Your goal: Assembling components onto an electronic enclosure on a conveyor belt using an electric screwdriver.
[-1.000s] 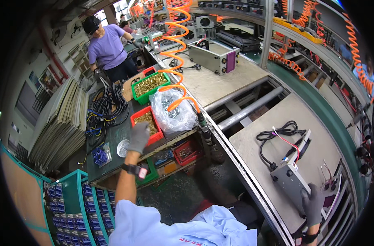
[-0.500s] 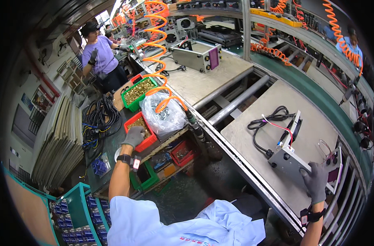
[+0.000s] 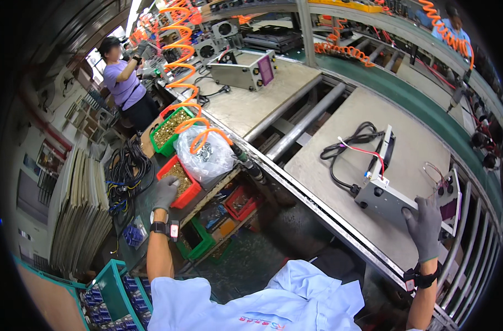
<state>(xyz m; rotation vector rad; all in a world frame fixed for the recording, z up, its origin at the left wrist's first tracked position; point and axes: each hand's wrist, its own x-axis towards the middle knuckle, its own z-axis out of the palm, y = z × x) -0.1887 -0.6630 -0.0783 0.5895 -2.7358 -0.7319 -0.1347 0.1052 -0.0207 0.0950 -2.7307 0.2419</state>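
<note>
My left hand (image 3: 165,193), in a grey glove, is at the left rim of a red bin (image 3: 192,194) of small brass-coloured fasteners (image 3: 178,175). Its fingers look curled together; what is in them, if anything, is hidden. My right hand (image 3: 424,226), gloved too, grips the near right end of a grey metal casing (image 3: 385,199), thumb on the outer face and fingers over the top edge. The casing stands on a board on the line, with a black power cord (image 3: 340,149) and a red and white wire (image 3: 367,151) at its far side.
A clear plastic bag of metal parts (image 3: 204,154) and a green bin (image 3: 169,132) of fasteners sit beside the red bin. A coiled orange air hose (image 3: 180,66) hangs above. Another casing (image 3: 240,70) stands farther along. A person in purple (image 3: 124,83) works at far left.
My left hand has drawn back from over the fasteners to the bin's left rim. My right hand stays on the casing. The view has shifted; the person in purple has raised an arm.
</note>
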